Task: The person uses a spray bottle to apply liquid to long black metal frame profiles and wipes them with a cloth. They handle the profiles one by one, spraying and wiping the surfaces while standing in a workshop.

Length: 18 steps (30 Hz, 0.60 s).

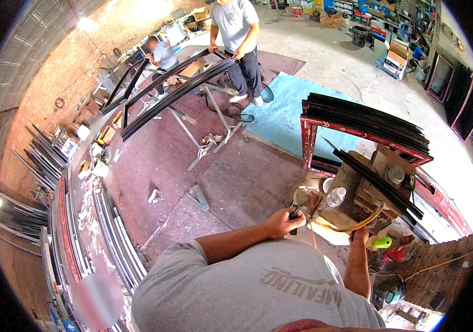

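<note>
My left hand [285, 222] is closed around a small dark object [294, 213]; its kind is too small to make out. My right hand [360, 235] is at the near edge of a worn wooden bench [377, 191], its fingers mostly hidden beside a yellow hose [352, 228]. On the bench stand a clear plastic bottle [334, 197] and a jar [395, 175]. Long black metal profiles [380, 183] lie slantwise across it. A bright green object [382, 242] sits just right of my right hand.
Beyond the bench, black and red frames [366, 124] are stacked on a blue mat [281, 116]. A person [235, 33] holds a long black frame [175, 91] on trestles; another person [164, 55] works behind. Long profiles [112, 238] line the left side. A grey-blue tube [200, 197] lies on the floor.
</note>
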Motion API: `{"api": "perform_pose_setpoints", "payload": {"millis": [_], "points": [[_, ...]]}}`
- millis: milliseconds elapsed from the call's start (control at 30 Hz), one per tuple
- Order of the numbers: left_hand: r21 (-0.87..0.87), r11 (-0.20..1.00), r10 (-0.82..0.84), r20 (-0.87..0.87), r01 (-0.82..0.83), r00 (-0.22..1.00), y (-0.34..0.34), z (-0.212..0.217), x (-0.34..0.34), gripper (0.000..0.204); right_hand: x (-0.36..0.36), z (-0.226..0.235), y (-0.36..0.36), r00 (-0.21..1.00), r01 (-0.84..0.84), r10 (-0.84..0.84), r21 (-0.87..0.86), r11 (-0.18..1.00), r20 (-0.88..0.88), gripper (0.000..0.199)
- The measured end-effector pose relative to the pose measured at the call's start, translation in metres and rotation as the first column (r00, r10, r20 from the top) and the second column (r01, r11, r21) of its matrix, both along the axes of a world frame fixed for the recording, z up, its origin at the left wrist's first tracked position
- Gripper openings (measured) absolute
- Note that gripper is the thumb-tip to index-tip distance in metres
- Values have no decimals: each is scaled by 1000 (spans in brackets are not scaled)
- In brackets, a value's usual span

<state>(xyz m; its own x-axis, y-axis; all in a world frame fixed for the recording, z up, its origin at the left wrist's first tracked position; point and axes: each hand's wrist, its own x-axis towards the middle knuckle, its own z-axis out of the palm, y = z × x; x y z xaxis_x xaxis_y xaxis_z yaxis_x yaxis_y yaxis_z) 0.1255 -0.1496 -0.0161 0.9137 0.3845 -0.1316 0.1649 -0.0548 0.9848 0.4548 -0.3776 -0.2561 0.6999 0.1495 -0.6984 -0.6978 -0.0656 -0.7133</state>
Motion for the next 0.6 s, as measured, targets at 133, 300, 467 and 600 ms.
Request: {"api": "perform_pose_setpoints", "payload": {"millis": [133, 300, 467, 600], "points": [[7, 1000, -13, -41, 14, 999, -3, 13, 2, 14, 11, -20, -5, 996, -52, 56, -57, 997, 74, 38], [-33, 999, -22, -62, 20, 998, -9, 27, 4, 13, 16, -8, -6, 990, -123, 130, -103, 987, 57, 34], [-41, 999, -37, -41, 35, 998, -16, 20, 3, 13, 3, 18, 1, 990, -116, 121, -73, 991, 71, 32], [-32, 999, -37, -36, 35, 999, -18, 31, 4, 15, 13, 9, -2, 993, 22, -19, 30, 999, -117, 31]]}}
